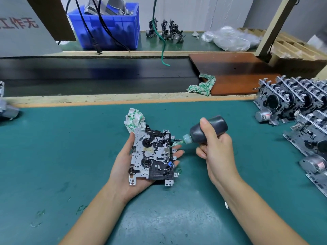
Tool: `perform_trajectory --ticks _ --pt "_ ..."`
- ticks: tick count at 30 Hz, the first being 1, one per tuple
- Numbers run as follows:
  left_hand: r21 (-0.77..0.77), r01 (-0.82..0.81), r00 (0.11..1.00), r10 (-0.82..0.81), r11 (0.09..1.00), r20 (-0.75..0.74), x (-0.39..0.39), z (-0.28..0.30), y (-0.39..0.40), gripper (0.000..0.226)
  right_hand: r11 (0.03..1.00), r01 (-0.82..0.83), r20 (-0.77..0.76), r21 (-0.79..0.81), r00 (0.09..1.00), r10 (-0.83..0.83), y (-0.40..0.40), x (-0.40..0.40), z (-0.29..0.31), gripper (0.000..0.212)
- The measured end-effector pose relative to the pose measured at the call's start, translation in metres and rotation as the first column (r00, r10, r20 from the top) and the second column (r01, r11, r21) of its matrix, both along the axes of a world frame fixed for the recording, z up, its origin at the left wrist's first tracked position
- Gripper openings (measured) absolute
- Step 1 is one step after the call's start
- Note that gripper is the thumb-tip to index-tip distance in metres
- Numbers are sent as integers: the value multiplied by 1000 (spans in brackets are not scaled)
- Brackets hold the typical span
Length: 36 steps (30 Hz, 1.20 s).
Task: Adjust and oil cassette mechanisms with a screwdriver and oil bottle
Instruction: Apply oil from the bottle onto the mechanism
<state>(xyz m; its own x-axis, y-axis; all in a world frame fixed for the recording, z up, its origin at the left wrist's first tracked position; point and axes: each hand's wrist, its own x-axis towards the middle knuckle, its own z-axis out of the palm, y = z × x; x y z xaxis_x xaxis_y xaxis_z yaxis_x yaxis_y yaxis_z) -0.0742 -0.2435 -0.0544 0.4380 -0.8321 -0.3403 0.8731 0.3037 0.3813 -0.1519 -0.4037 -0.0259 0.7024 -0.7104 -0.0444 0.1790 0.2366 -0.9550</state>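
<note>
A metal cassette mechanism (152, 156) with black parts and a small blue piece lies face up in my left hand (123, 167), which cups it from below with fingertips showing past its right edge. My right hand (217, 149) grips a dark oil bottle (208, 129), tilted to the left. The bottle's pale green nozzle (178, 143) points at the mechanism's right side and its tip touches or nearly touches the parts there. A crumpled white and green rag (135, 119) sits just behind the mechanism. No screwdriver shows.
Several more cassette mechanisms (297, 103) with motors stand in rows at the right on the green mat (70, 147). A second rag (201, 85) lies on a brown board. A dark conveyor belt (88, 75), a blue bin (106, 25) and a hanging green cable (163, 50) are behind.
</note>
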Motion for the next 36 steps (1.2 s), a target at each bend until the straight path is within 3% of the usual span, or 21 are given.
perform_trajectory --ticks 16,25,29,36 --pt "4 -1 1000 2 1000 -8 0 0 0 77 1000 21 -14 -22 1000 -22 0 0 -2 35" --pt "5 -4 1000 4 1000 3 -1 0 1 79 995 62 0 -82 998 -62 -9 1 2 18" --pt "8 -9 999 8 1000 39 -3 0 1 85 958 93 -76 -271 990 -117 -24 3 -3 28" --pt "41 -5 999 3 999 41 -4 3 1 89 789 -53 -336 -612 921 -198 -41 5 -17 39"
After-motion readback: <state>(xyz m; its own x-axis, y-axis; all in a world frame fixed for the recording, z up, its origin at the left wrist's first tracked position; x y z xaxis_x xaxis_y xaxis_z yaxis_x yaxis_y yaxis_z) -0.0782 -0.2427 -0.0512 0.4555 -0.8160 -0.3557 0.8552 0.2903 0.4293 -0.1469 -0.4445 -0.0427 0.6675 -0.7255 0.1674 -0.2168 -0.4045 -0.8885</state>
